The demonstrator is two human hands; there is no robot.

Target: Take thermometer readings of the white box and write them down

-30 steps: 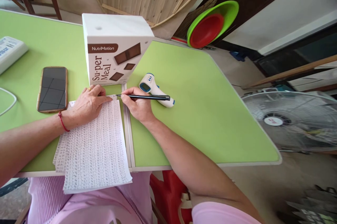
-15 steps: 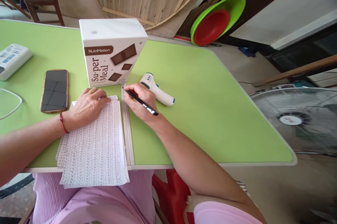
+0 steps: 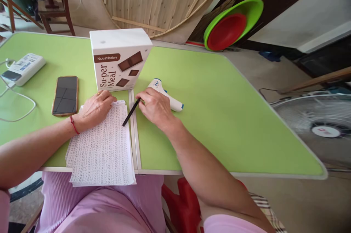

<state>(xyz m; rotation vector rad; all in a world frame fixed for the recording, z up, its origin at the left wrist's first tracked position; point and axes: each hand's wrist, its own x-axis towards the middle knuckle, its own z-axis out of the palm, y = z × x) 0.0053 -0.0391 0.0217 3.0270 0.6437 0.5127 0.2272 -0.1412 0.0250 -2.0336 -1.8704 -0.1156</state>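
Note:
My left hand (image 3: 98, 109) rests palm-down on the upper left of a stack of handwritten sheets (image 3: 106, 152), its fingers slightly bent and holding nothing. A black pen (image 3: 131, 111) slants from the fingertips of my right hand (image 3: 157, 107) down to the right edge of the top sheet. My right fingers are closed at the pen's upper end. Just behind that hand lies a white and blue infrared thermometer (image 3: 175, 103), partly covered by it. A white NutriMotion box (image 3: 117, 43) stands upright beyond the sheets.
Left of the sheets lies a phone (image 3: 65, 96). A white power bank (image 3: 30, 68) with cables is farther left. The green table (image 3: 219, 127) has a metal seam beside the sheets. A fan (image 3: 323, 123) stands off its right edge; green and red basins (image 3: 227, 32) lean behind.
The pen has swung round in my right hand: it pointed back over the wrist and now points down-left onto the sheet. My left hand stays on the paper. The view has shifted slightly.

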